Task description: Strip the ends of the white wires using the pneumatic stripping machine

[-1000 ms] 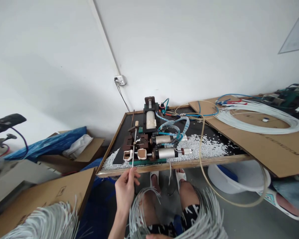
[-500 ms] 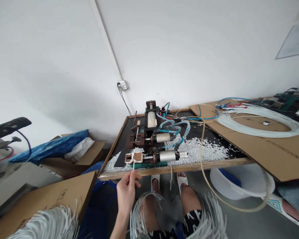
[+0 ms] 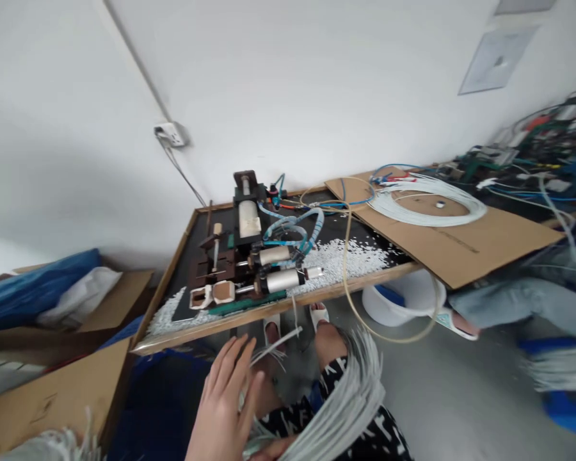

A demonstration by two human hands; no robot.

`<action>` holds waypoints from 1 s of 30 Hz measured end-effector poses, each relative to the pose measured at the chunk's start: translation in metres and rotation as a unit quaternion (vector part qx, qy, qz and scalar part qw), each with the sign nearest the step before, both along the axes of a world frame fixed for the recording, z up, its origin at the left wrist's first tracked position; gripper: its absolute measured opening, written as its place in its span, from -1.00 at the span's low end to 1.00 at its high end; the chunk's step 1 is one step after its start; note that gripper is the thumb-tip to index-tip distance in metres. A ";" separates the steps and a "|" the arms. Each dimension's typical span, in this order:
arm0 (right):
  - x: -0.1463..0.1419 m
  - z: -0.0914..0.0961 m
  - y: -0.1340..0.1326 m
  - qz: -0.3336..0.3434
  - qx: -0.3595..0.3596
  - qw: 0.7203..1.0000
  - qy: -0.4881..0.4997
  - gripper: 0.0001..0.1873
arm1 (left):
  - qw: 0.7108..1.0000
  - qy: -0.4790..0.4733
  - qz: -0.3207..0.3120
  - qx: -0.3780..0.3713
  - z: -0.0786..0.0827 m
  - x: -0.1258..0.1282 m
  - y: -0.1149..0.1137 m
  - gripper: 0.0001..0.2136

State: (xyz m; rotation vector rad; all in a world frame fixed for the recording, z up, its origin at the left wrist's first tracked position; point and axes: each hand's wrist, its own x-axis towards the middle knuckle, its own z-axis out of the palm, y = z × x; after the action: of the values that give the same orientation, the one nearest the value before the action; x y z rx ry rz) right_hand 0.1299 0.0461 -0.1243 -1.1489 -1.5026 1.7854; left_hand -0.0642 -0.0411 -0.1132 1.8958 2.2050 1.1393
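Observation:
My left hand [image 3: 225, 403] hovers low over my lap with its fingers stretched out and apart. A thin white wire [image 3: 281, 337] runs out from under its fingertips toward the bench; I cannot see whether the hand grips it. A bundle of white wires [image 3: 345, 397] lies curved across my lap. A sliver of my right hand [image 3: 269, 451] shows under the bundle at the bottom edge, its grip hidden. Ahead, a small pneumatic machine [image 3: 249, 262] with silver cylinders and blue hoses sits on the black-topped bench [image 3: 173, 326].
White plastic bits [image 3: 345, 256] litter the bench. A cardboard sheet [image 3: 461, 243] bears a white cable coil [image 3: 427, 198]. A beige hose [image 3: 360, 314] loops below the bench by a white tub [image 3: 403, 301]. Another person's leg [image 3: 509, 301] is at right. Cardboard boxes [image 3: 52, 390] stand at left.
My left hand has pulled back from the machine's front and dropped toward the bundle on my lap, its fingers spreading. The view has swung right and tilted.

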 end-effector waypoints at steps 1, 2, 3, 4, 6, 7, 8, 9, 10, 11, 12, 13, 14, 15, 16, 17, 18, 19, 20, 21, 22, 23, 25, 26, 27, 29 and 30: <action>0.003 0.000 0.009 -0.020 0.002 1.000 -0.009 -0.64 | 0.998 0.020 -0.052 -0.027 0.000 0.006 -0.002 -0.62; 0.007 0.000 0.019 -0.039 0.005 0.999 -0.017 -0.64 | 0.994 0.019 -0.097 -0.053 0.002 0.013 -0.003 -0.63; 0.010 -0.001 0.029 -0.056 0.009 0.998 -0.025 -0.65 | 0.987 0.001 -0.138 -0.084 0.004 0.020 -0.003 -0.65; 0.013 -0.002 0.039 -0.068 0.012 0.997 -0.030 -0.66 | 0.977 -0.026 -0.175 -0.119 0.008 0.027 -0.002 -0.70; 0.014 -0.004 0.053 -0.080 0.015 0.996 -0.036 -0.68 | 0.955 -0.075 -0.222 -0.183 0.016 0.041 0.001 -0.77; 0.013 -0.005 0.057 -0.083 0.015 0.996 -0.036 -0.69 | 0.947 -0.089 -0.228 -0.206 0.021 0.047 0.004 -0.73; 0.013 -0.005 0.060 -0.084 0.015 0.996 -0.035 -0.70 | 0.943 -0.097 -0.228 -0.221 0.024 0.052 0.008 -0.66; 0.013 -0.006 0.061 -0.086 0.017 0.996 -0.032 -0.71 | 0.942 -0.104 -0.224 -0.228 0.027 0.054 0.011 -0.60; 0.013 -0.005 0.061 -0.088 0.019 0.996 -0.028 -0.72 | 0.944 -0.115 -0.215 -0.223 0.028 0.056 0.014 -0.56; 0.013 -0.005 0.061 -0.089 0.022 0.995 -0.023 -0.73 | 0.947 -0.136 -0.201 -0.212 0.028 0.056 0.016 -0.56; 0.014 -0.004 0.058 -0.091 0.026 0.995 -0.017 -0.73 | 0.950 -0.167 -0.178 -0.197 0.027 0.054 0.017 -0.57; 0.014 -0.002 0.054 -0.091 0.030 0.995 -0.010 -0.72 | 0.949 -0.207 -0.154 -0.182 0.025 0.051 0.016 -0.59; 0.014 0.000 0.048 -0.088 0.033 0.996 -0.002 -0.72 | 0.947 -0.247 -0.123 -0.166 0.022 0.047 0.015 -0.61; 0.012 0.002 0.040 -0.080 0.035 0.996 0.006 -0.71 | 0.943 -0.283 -0.089 -0.148 0.020 0.042 0.014 -0.63; 0.009 0.004 0.029 -0.067 0.035 0.997 0.015 -0.70 | 0.942 -0.308 -0.051 -0.126 0.019 0.037 0.013 -0.63; 0.005 0.006 0.017 -0.049 0.034 0.998 0.024 -0.68 | 0.942 -0.320 -0.007 -0.098 0.019 0.031 0.013 -0.63; 0.000 0.007 0.004 -0.026 0.033 0.999 0.033 -0.68 | 0.944 -0.321 0.040 -0.068 0.020 0.024 0.014 -0.62; -0.003 0.008 -0.008 0.000 0.031 0.999 0.041 -0.68 | 0.945 -0.314 0.086 -0.037 0.021 0.017 0.016 -0.62; -0.006 0.008 -0.018 0.025 0.029 0.998 0.048 -0.68 | 0.944 -0.304 0.125 -0.008 0.023 0.009 0.019 -0.62; -0.007 0.007 -0.024 0.046 0.028 0.997 0.051 -0.68 | 0.943 -0.296 0.151 0.013 0.025 0.002 0.023 -0.62; -0.007 0.005 -0.025 0.063 0.029 0.996 0.052 -0.68 | 0.942 -0.293 0.164 0.030 0.027 -0.005 0.028 -0.63; -0.006 0.003 -0.021 0.074 0.030 0.996 0.049 -0.69 | 0.940 -0.293 0.168 0.041 0.028 -0.012 0.032 -0.64; 0.000 -0.004 0.000 0.077 0.037 0.996 0.033 -0.70 | 0.938 -0.297 0.170 0.053 0.028 -0.021 0.040 -0.63; 0.003 -0.008 0.015 0.072 0.041 0.996 0.022 -0.74 | 0.937 -0.300 0.171 0.054 0.027 -0.024 0.044 -0.61; 0.006 -0.012 0.031 0.067 0.045 0.997 0.012 -0.78 | 0.936 -0.303 0.173 0.054 0.025 -0.026 0.047 -0.58; 0.013 -0.021 0.058 0.058 0.049 0.997 -0.006 -0.93 | 0.934 -0.304 0.178 0.058 0.020 -0.027 0.051 -0.56; 0.015 -0.026 0.068 0.056 0.049 0.997 -0.012 -0.95 | 0.933 -0.305 0.182 0.062 0.017 -0.027 0.052 -0.57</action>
State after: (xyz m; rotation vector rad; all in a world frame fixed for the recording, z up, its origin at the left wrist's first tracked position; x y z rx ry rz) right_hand 0.1450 0.1144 -0.1506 -1.0614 -1.6789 1.7540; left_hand -0.0914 0.0110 -0.0958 0.9563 2.1733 1.6687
